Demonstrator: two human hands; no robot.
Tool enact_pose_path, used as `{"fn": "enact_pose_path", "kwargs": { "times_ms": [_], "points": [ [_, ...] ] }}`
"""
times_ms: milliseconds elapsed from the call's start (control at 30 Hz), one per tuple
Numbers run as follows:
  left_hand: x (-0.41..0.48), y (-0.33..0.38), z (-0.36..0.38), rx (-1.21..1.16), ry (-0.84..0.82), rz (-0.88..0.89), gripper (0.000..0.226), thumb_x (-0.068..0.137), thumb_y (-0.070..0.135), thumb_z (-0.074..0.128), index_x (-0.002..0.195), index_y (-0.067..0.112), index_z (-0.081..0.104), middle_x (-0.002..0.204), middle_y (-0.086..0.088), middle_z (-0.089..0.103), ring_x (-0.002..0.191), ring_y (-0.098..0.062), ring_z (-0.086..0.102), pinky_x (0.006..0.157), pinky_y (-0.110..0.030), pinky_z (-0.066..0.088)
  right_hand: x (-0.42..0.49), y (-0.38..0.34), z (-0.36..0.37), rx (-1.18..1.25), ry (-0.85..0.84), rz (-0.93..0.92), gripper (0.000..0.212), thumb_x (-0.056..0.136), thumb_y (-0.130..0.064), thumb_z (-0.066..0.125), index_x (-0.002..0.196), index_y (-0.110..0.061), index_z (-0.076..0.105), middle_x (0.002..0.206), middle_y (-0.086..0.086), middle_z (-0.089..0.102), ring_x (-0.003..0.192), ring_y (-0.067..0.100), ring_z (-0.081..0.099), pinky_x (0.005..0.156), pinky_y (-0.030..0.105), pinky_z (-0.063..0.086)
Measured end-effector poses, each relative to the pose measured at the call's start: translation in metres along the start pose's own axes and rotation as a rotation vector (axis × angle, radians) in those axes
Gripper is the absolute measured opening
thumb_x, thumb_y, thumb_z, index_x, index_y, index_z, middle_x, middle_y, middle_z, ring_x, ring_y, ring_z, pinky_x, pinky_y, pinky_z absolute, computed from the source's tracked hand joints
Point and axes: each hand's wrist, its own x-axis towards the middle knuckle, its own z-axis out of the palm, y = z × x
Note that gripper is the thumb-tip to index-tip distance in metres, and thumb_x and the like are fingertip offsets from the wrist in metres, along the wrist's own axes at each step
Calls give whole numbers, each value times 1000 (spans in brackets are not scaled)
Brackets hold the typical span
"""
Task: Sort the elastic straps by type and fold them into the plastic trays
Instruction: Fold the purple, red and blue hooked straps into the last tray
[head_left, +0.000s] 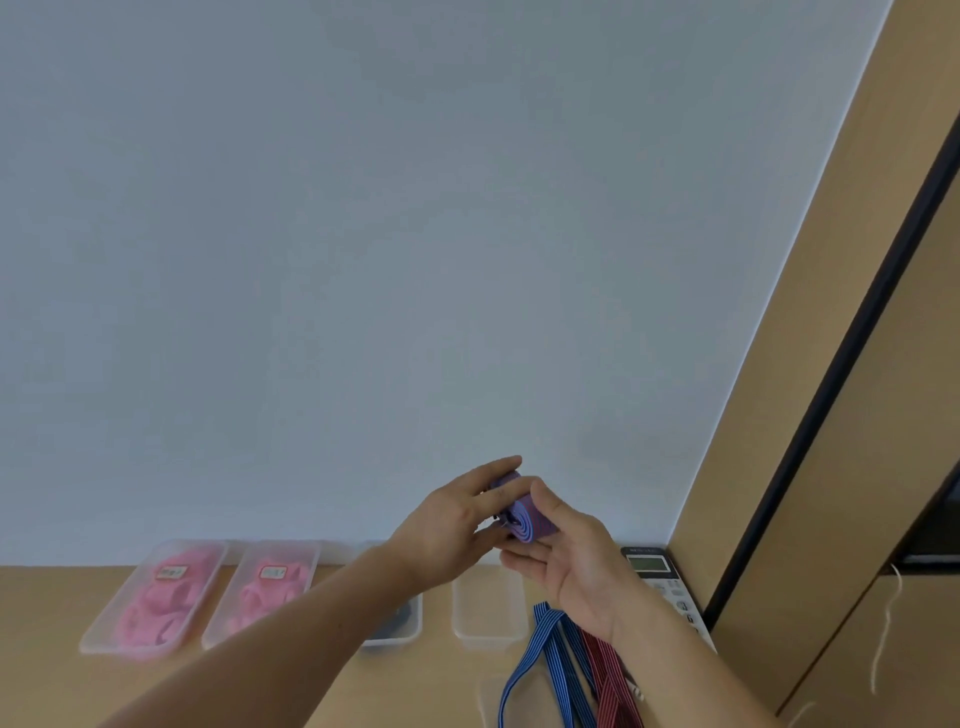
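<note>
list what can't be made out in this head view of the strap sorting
All in the head view:
The third tray: dark contents, mostly hidden by the left forearm.
The labels on the pink-filled trays: text too small and blurred.
The blue straps and red straps: cut off by the bottom edge.
The calculator: partly behind the right hand.
The folded strap: ends covered by the left hand and right hand.

My fingers (498, 467) cover part of the folded strap (531, 519). My left forearm (291, 623) hides most of the third tray (413, 623), its dark contents unclear. Labels (171, 572) on the two left trays (92, 640) are too blurred to read. Blue straps (540, 654) and red straps (605, 675) run off the bottom edge.
</note>
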Motion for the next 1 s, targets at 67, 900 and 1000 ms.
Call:
{"fn": "enact_pose_path", "kwargs": {
  "times_ms": [67,900,1000],
  "points": [
    [0,-4,2,12,8,17,59,93,24,58,146,41,37,155,4,37,129,-11,51,99,-17,44,2,1,0,-45,34,-34,46,82,-39,64,109,-2,71,110,22,71,103,35,69,103,50,48],
    [-1,-27,-12,-1402,40,-779,27,95,2,56,121,-6,54,104,-21,68,93,-34,69,83,-40,59,31,38,11,-870,311,-235,29,71,-37,83,95,-31,66,83,-11,67,78,6,61,74,26,51],
    [-4,-31,0,-1313,-27,-815,15,98,8,55,110,-1,58,98,-20,70,91,-32,70,79,-37,59,35,47,11,-849,362,-171,49,72,-34,85,109,-31,54,89,-8,67,82,7,64,76,22,51]
  ]
}}
